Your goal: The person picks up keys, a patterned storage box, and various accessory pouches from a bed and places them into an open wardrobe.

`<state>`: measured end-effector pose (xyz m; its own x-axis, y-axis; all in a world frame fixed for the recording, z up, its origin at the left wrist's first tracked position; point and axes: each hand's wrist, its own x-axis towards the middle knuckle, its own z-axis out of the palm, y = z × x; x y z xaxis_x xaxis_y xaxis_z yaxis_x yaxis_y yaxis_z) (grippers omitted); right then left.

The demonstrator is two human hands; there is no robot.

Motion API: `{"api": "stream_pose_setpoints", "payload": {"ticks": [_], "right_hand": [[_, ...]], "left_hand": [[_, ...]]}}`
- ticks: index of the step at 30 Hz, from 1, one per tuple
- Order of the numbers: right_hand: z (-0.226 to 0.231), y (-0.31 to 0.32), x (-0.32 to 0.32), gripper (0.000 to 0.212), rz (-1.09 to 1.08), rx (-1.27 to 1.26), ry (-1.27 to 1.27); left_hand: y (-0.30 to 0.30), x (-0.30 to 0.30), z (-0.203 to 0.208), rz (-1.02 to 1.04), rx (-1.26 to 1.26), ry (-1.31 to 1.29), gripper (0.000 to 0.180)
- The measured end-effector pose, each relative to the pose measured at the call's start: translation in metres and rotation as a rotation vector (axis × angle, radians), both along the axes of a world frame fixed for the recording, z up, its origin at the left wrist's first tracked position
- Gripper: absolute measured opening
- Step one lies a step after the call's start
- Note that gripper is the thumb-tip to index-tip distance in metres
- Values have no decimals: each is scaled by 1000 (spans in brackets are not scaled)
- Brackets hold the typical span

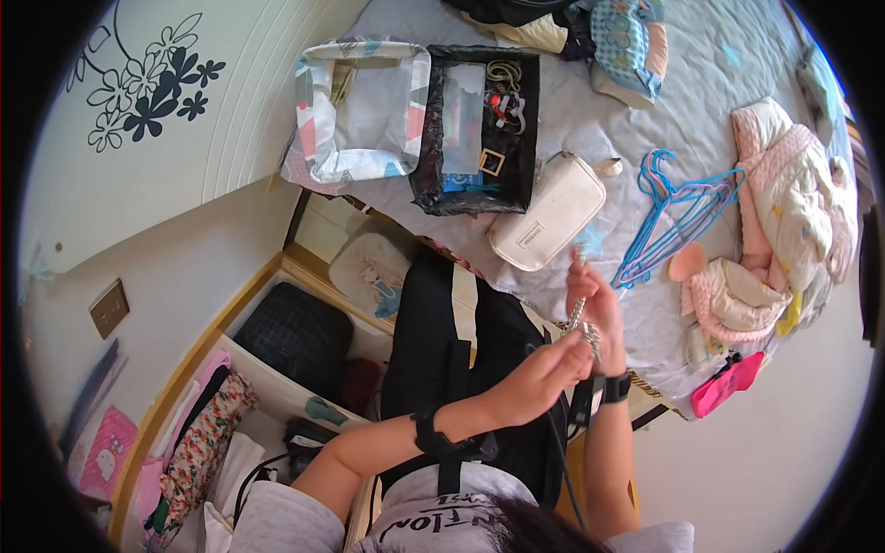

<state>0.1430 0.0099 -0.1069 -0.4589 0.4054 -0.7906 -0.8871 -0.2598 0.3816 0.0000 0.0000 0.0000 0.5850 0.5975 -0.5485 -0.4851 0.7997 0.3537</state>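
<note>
Both forearms come up from the lower edge and meet in front of the body. The left hand point(544, 373) reaches across to the right, its fingers curled together in a closed grip, with a black strap round the wrist. The right hand point(597, 309) stands just above it, raised on an upright forearm, fingers bent and pinched shut, the fingertips pointing up. A dark band circles the right wrist too. The two hands touch or nearly touch; which cannot be told. Both sleeves are short.
</note>
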Motion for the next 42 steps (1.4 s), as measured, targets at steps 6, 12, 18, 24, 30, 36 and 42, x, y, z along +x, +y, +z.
{"api": "stream_pose_setpoints", "payload": {"ticks": [6, 12, 18, 24, 30, 36, 42], "right_hand": [[40, 36, -10, 24, 558, 465, -976], [85, 34, -82, 38, 1128, 1095, -1512], [81, 27, -91, 48, 1306, 1158, -1742], [36, 53, -70, 38, 1206, 1213, -1825], [-76, 86, -103, 12, 1609, 1546, -1772], [-102, 105, -126, 9, 2200, 1150, -1728], [-99, 90, -126, 7, 2137, 1156, -1957]], "left_hand": [[9, -19, -40, 318, -73, 223, 34], [22, -7, -55, 563, -187, 383, 30], [38, -16, -76, 355, 169, 751, 27], [72, -40, -89, 119, 171, 876, 31], [106, -82, -109, 321, 199, 858, 29], [119, -89, -115, 272, 249, 835, 30], [113, -87, -132, 166, 291, 859, 27]]}}
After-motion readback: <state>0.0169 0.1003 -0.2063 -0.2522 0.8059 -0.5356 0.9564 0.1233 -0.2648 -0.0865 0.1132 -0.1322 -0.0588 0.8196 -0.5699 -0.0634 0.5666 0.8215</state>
